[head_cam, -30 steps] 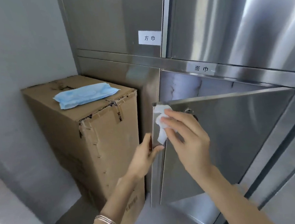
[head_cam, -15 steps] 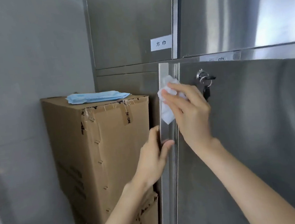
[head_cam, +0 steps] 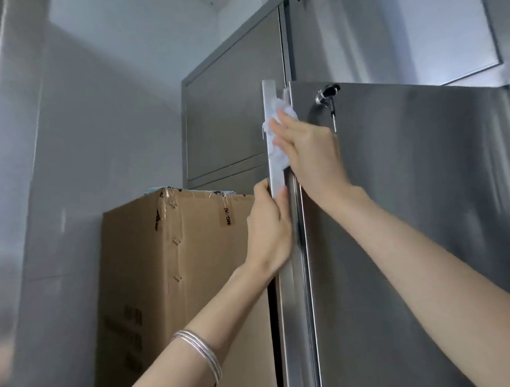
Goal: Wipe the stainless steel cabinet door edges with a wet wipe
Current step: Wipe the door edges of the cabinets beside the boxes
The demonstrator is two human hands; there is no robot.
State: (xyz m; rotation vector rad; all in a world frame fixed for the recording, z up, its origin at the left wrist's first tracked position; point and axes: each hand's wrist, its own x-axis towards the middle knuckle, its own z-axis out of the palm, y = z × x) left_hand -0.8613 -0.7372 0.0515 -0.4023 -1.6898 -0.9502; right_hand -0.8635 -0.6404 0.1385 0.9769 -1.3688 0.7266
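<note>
Wiping at the upper door edge [head_cam: 286,283] of the stainless steel cabinet door [head_cam: 406,241], viewed from below.
Right hand [head_cam: 309,154] lies flat with fingers extended, pressing the white wet wipe [head_cam: 277,148] against the top stretch of the edge, just left of the keyed lock [head_cam: 326,94]. Left hand [head_cam: 269,226] grips the same edge lower down, thumb on the front face, fingers wrapped behind. Taped cardboard box [head_cam: 162,278] stands beside the cabinet, to the left. Thin bangles [head_cam: 199,352] sit on the left wrist.

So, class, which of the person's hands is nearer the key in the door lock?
Right. The right hand presses the wet wipe on the door edge just below-left of the key; the left hand grips that edge lower down.
</note>
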